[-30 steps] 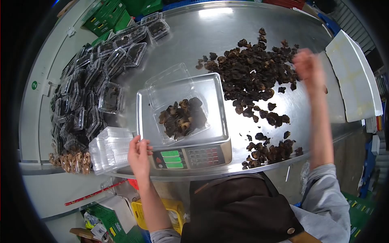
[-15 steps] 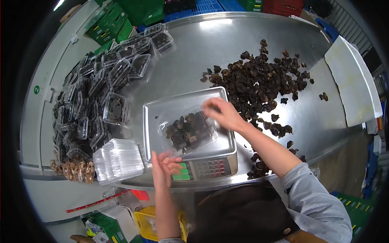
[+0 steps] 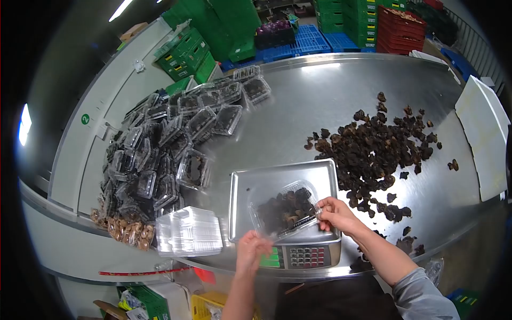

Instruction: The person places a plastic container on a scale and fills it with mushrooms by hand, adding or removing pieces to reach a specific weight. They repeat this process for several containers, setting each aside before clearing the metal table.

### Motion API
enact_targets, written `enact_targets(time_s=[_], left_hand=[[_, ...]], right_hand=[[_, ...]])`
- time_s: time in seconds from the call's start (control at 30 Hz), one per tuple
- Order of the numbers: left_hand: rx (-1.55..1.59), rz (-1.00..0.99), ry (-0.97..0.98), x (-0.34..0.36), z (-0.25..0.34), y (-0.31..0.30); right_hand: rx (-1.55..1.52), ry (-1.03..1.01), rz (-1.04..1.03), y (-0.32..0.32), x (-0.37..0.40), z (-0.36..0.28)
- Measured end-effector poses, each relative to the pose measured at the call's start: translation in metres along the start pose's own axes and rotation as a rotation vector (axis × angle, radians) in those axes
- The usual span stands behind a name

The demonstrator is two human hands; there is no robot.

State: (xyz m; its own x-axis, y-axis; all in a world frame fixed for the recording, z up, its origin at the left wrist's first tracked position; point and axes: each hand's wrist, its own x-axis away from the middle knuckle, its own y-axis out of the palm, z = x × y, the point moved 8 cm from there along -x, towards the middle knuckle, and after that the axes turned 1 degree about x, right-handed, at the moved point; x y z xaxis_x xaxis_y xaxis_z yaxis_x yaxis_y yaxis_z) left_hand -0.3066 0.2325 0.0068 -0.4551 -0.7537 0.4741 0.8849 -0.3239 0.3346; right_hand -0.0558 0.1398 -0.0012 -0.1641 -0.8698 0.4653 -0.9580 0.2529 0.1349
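Two hands hold one clear box [image 3: 282, 213] that sits on the silver tray [image 3: 266, 181] of the scale [image 3: 301, 257]. The box is full of dark, crinkly mushrooms. Its lid looks folded down over them, but I cannot be sure it is snapped tight. The left hand [image 3: 250, 248] pinches the corner of the box nearest the scale's green screen. The right hand [image 3: 333, 214] pinches the right end of the box with its fingertips [image 3: 321, 209]. The hands are apart from each other, one at each end, and both are closed on the box.

Right of the scale, a big pile of loose mushrooms [image 3: 376, 144] is spread over the steel table [image 3: 298, 101]. Some bits lie close to the scale's right side. Much further right of the scale lie flat white boards [image 3: 482, 136].

Just left of the scale stands a stack of empty clear boxes [image 3: 189, 232]. Left of the scale and behind it is a big heap of packed boxes [image 3: 160, 133] with dark mushrooms inside. Far behind the scale, past the table, are green crates [image 3: 213, 26], blue crates [image 3: 314, 40] and red crates [image 3: 400, 21]
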Motion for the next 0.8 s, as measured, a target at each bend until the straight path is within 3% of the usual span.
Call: enact_targets(time_s=[0.1, 0.17, 0.23, 0.3, 0.43, 0.53, 0.6, 0.67, 0.73, 0.8], left_hand=[[0.077, -0.019, 0.055, -0.012, 0.031, 0.002], [0.140, -0.092, 0.232, -0.039, 0.075, -0.009], [0.194, -0.004, 0.440, -0.084, 0.124, -0.030], [0.104, 0.050, 0.545, -0.105, 0.179, -0.006], [0.347, 0.088, 0.354, -0.128, 0.187, -0.002], [-0.610, 0.316, 0.535, -0.102, 0.172, -0.029], [-0.964, 0.528, 0.732, -0.043, 0.178, -0.036], [-1.455, 0.862, 0.975, 0.003, 0.181, -0.075], [-1.726, 1.047, 0.880, 0.025, 0.168, -0.125], [-1.660, 0.926, 0.195, 0.036, 0.157, -0.135]], right_hand=[[-0.198, -0.070, -0.069, 0.008, 0.002, -0.015], [-0.227, -0.126, -0.070, 0.012, 0.008, -0.031], [-0.214, -0.124, -0.057, 0.010, 0.010, -0.036], [-0.188, -0.100, -0.105, 0.013, 0.011, -0.032], [-0.157, -0.057, -0.163, 0.026, 0.026, -0.015], [-0.166, -0.068, -0.180, 0.022, 0.045, -0.002], [-0.166, -0.079, -0.150, 0.012, 0.059, 0.009], [-0.198, -0.072, -0.123, 0.002, 0.073, 0.017], [-0.223, -0.037, -0.072, -0.003, 0.085, 0.026], [-0.192, -0.049, -0.087, -0.001, 0.088, 0.036]])
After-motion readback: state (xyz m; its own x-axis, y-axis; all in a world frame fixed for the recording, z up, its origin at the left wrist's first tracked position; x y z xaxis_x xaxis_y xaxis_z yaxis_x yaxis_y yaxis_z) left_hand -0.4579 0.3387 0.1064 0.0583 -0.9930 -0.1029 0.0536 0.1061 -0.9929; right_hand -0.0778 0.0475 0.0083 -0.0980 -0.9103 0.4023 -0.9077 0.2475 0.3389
